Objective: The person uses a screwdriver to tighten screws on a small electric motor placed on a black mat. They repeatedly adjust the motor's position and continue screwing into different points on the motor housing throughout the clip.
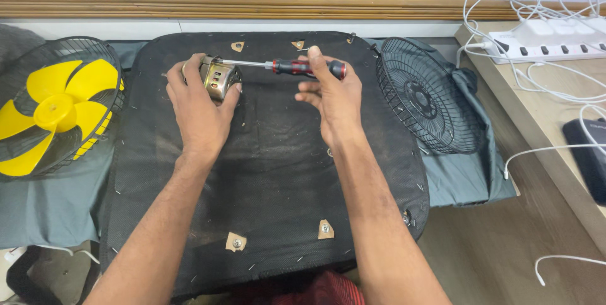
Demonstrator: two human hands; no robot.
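Observation:
My left hand [199,106] grips a small round metal motor housing [219,78] with slotted vents, held just above a black work mat [278,172]. My right hand [331,97] holds a screwdriver [297,67] with a red and black handle. Its thin steel shaft runs level to the left, and the tip meets the top of the motor housing. Both forearms reach in from the bottom of the view.
A yellow fan blade in a black wire guard [53,106] lies at the left on grey cloth. A second black wire guard [423,93] leans at the right. A wooden shelf [536,109] at the right carries a white power strip [546,37], white cables and a dark device.

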